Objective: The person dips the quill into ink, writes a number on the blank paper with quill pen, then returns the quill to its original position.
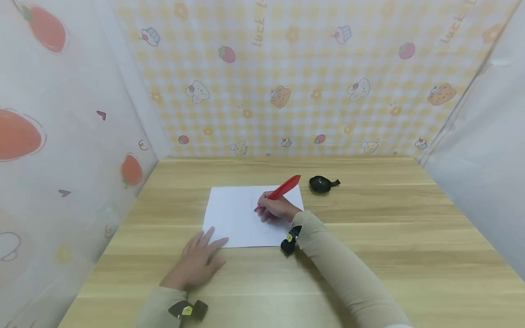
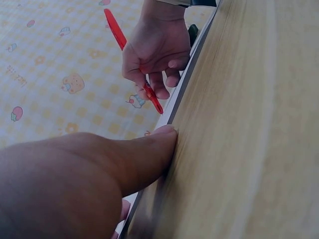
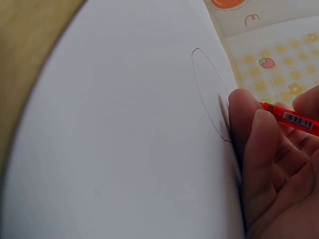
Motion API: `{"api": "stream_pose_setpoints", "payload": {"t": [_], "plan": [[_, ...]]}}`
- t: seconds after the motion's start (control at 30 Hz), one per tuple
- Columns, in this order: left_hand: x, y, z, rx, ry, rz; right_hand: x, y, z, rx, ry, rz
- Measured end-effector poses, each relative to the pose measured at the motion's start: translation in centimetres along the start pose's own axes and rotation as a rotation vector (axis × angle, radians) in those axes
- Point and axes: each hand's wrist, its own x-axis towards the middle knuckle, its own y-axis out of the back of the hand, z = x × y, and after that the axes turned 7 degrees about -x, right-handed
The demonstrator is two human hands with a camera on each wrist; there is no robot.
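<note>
A white sheet of paper (image 1: 229, 207) lies on the wooden table. My right hand (image 1: 279, 208) rests over its right half and pinches a red pen (image 1: 285, 187), whose wide upper end slants up to the right. The pen's tip is close to the sheet; whether it touches I cannot tell. In the right wrist view a thin, long oval outline (image 3: 200, 97) is drawn on the paper, partly hidden by the fingers. At the sheet's lower left corner my left hand (image 1: 198, 262) lies with spread fingers, the fingertips on the paper. Its thumb (image 2: 149, 149) lies by the paper's edge.
Right of the paper's far corner lies a small black rounded thing (image 1: 321, 184) with a short tail. A yellow checked, printed sheet (image 1: 287, 68) hangs behind the table (image 1: 389, 218), and pale walls stand at both sides. Each wrist wears a black strap.
</note>
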Motion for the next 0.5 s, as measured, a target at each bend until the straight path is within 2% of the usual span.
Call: {"api": "stream_pose_setpoints", "payload": {"t": [0.5], "plan": [[-0.02, 0.07, -0.04, 0.002, 0.001, -0.002, -0.13, -0.05, -0.04, -0.004, -0.008, -0.021]]}}
